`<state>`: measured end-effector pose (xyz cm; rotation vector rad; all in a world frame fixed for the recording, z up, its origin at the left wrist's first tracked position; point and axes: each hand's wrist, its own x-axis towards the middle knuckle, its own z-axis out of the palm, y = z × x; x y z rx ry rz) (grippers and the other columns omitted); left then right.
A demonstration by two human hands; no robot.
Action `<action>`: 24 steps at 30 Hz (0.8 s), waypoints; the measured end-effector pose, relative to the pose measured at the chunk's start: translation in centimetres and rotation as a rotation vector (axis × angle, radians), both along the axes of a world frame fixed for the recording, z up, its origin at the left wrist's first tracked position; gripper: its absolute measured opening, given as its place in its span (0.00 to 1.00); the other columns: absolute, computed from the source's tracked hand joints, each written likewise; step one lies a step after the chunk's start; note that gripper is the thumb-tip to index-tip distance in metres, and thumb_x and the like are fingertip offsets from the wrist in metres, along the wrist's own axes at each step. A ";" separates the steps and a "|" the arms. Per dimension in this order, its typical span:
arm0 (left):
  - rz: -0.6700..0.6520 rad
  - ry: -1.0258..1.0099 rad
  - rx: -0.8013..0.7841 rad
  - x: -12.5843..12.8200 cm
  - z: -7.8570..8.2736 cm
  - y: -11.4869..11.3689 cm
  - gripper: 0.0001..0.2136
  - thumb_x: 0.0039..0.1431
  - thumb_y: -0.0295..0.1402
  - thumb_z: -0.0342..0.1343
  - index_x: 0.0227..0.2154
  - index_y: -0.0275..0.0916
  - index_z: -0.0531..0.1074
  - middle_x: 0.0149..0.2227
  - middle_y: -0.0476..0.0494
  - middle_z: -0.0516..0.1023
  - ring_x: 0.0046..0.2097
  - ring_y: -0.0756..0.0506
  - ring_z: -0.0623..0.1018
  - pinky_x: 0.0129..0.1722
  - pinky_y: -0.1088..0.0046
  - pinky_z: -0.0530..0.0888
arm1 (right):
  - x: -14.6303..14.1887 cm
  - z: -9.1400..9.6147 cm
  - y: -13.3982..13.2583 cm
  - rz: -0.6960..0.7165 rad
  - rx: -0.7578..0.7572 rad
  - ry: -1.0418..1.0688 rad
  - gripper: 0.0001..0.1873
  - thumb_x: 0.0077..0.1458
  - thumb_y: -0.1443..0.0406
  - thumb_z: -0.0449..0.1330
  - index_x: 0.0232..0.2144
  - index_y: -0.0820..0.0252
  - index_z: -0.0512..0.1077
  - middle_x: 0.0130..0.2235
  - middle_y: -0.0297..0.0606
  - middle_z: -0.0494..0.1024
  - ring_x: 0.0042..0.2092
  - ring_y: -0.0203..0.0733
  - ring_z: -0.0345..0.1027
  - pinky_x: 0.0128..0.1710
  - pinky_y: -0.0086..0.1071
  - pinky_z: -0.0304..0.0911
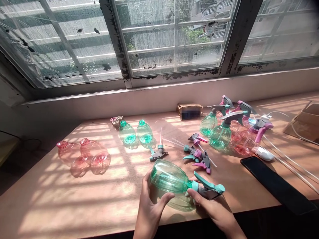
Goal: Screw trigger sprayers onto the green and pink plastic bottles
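One green spray bottle (170,176), lower centre: left hand (151,204) is cradling base (154,172), right hand (208,203) is gripping sprayer collar (195,186), seating unclear; keeping both aligned should help.

Left fingers (166,199) and right fingers (194,196) hold 1 sideways green spray bottle (169,176).
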<state>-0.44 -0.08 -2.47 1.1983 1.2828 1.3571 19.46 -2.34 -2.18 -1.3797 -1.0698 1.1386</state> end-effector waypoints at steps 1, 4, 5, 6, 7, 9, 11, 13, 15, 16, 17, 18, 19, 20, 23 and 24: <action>0.003 -0.017 -0.017 0.0 0.2 0.0 0.35 0.51 0.46 0.72 0.59 0.45 0.66 0.61 0.37 0.78 0.65 0.32 0.75 0.62 0.55 0.74 | 0.0 0.1 0.0 0.011 0.002 0.018 0.23 0.51 0.41 0.70 0.30 0.54 0.82 0.33 0.37 0.84 0.39 0.50 0.79 0.44 0.39 0.75; 0.010 0.000 -0.008 -0.3 -0.4 0.3 0.34 0.51 0.44 0.73 0.59 0.44 0.66 0.61 0.35 0.77 0.66 0.31 0.73 0.64 0.54 0.73 | 0.0 -0.2 0.0 -0.031 0.006 0.072 0.22 0.50 0.43 0.72 0.33 0.54 0.83 0.32 0.37 0.83 0.37 0.50 0.79 0.42 0.39 0.76; 0.003 0.012 0.007 -0.5 -0.9 0.5 0.35 0.51 0.44 0.73 0.59 0.44 0.66 0.62 0.35 0.76 0.67 0.32 0.73 0.65 0.53 0.72 | 0.0 -0.4 0.0 -0.054 0.004 0.080 0.22 0.50 0.44 0.73 0.32 0.54 0.83 0.31 0.36 0.83 0.36 0.49 0.79 0.42 0.39 0.75; -0.003 0.020 0.021 -0.6 -1.3 0.6 0.34 0.52 0.43 0.72 0.60 0.45 0.66 0.62 0.36 0.76 0.67 0.32 0.72 0.66 0.53 0.71 | 0.0 -0.6 -0.1 -0.068 0.000 0.084 0.21 0.50 0.44 0.73 0.31 0.54 0.82 0.29 0.36 0.82 0.35 0.49 0.78 0.41 0.39 0.75; -0.008 0.022 0.032 -0.7 -1.7 0.7 0.34 0.53 0.42 0.71 0.60 0.45 0.66 0.62 0.36 0.76 0.67 0.33 0.72 0.66 0.53 0.70 | 0.1 -0.8 -0.1 -0.069 -0.008 0.091 0.21 0.50 0.44 0.73 0.30 0.55 0.82 0.27 0.35 0.80 0.33 0.48 0.77 0.39 0.39 0.75; -0.004 0.018 0.044 -0.6 -2.0 0.8 0.31 0.55 0.41 0.70 0.60 0.46 0.67 0.61 0.37 0.76 0.66 0.34 0.74 0.65 0.55 0.71 | 0.2 -0.9 -0.2 -0.049 -0.028 0.109 0.21 0.51 0.44 0.72 0.28 0.55 0.81 0.25 0.34 0.78 0.31 0.47 0.76 0.35 0.38 0.73; 0.003 0.006 0.049 -0.4 -1.7 0.6 0.32 0.53 0.41 0.71 0.60 0.47 0.67 0.61 0.38 0.77 0.65 0.35 0.75 0.64 0.58 0.73 | 0.2 -0.8 -0.3 -0.035 -0.039 0.121 0.22 0.51 0.44 0.72 0.27 0.55 0.81 0.24 0.34 0.77 0.30 0.46 0.75 0.34 0.37 0.72; -0.004 -0.019 0.037 -0.1 -0.9 0.3 0.36 0.48 0.41 0.75 0.60 0.47 0.66 0.60 0.38 0.77 0.63 0.34 0.76 0.61 0.60 0.75 | 0.3 -0.6 -0.3 -0.011 -0.040 0.114 0.22 0.51 0.43 0.72 0.28 0.55 0.81 0.26 0.33 0.77 0.30 0.46 0.74 0.34 0.36 0.72; -0.011 -0.053 0.019 -0.1 -0.2 0.1 0.39 0.46 0.43 0.76 0.60 0.46 0.65 0.58 0.38 0.78 0.62 0.34 0.76 0.59 0.61 0.75 | 0.4 -0.3 -0.3 0.029 -0.028 0.071 0.21 0.51 0.44 0.72 0.30 0.54 0.81 0.27 0.33 0.78 0.31 0.46 0.74 0.34 0.36 0.72; -0.015 -0.064 0.016 -0.2 0.1 0.0 0.39 0.47 0.44 0.76 0.60 0.46 0.64 0.58 0.38 0.77 0.61 0.34 0.76 0.59 0.61 0.75 | 0.5 -0.2 -0.2 0.057 -0.017 0.037 0.20 0.51 0.45 0.72 0.31 0.54 0.81 0.29 0.34 0.79 0.32 0.47 0.74 0.35 0.36 0.73; -0.029 -0.063 0.018 -0.3 0.2 0.0 0.40 0.47 0.44 0.76 0.61 0.46 0.64 0.58 0.38 0.77 0.62 0.34 0.76 0.60 0.61 0.74 | 0.6 -0.1 -0.2 0.086 -0.007 0.005 0.18 0.51 0.47 0.73 0.33 0.54 0.82 0.30 0.34 0.80 0.34 0.48 0.76 0.36 0.37 0.73; -0.045 -0.052 0.024 -0.4 0.3 0.0 0.40 0.48 0.44 0.76 0.61 0.45 0.63 0.58 0.38 0.76 0.62 0.34 0.75 0.60 0.61 0.74 | 0.7 0.0 -0.1 0.107 0.004 -0.018 0.17 0.51 0.49 0.74 0.34 0.53 0.83 0.32 0.35 0.82 0.36 0.49 0.77 0.38 0.37 0.73; -0.062 -0.035 0.033 -0.6 0.2 0.1 0.39 0.49 0.44 0.75 0.62 0.45 0.64 0.59 0.38 0.75 0.63 0.34 0.75 0.61 0.60 0.73 | 0.8 0.0 0.0 0.116 0.014 -0.023 0.16 0.51 0.50 0.74 0.35 0.53 0.83 0.34 0.35 0.83 0.38 0.50 0.78 0.39 0.37 0.73; -0.073 -0.014 0.040 -0.6 0.2 0.1 0.38 0.51 0.43 0.74 0.62 0.45 0.64 0.59 0.38 0.75 0.63 0.34 0.74 0.62 0.60 0.72 | 0.7 0.1 0.0 0.115 0.019 -0.012 0.16 0.51 0.50 0.74 0.36 0.53 0.83 0.34 0.36 0.83 0.38 0.50 0.78 0.38 0.37 0.73; -0.058 0.073 0.078 -0.5 -0.2 0.4 0.35 0.54 0.42 0.72 0.62 0.46 0.66 0.62 0.38 0.73 0.66 0.33 0.71 0.67 0.55 0.67 | 0.5 0.2 0.0 0.075 0.024 0.077 0.18 0.52 0.48 0.73 0.34 0.55 0.81 0.29 0.33 0.80 0.31 0.45 0.74 0.30 0.33 0.69; -0.026 0.116 0.111 -0.4 -0.3 0.4 0.34 0.55 0.41 0.71 0.62 0.46 0.67 0.64 0.38 0.71 0.69 0.32 0.68 0.70 0.53 0.64 | 0.4 0.3 0.0 0.069 0.018 0.115 0.19 0.53 0.47 0.72 0.33 0.55 0.79 0.26 0.31 0.77 0.28 0.42 0.70 0.28 0.32 0.67</action>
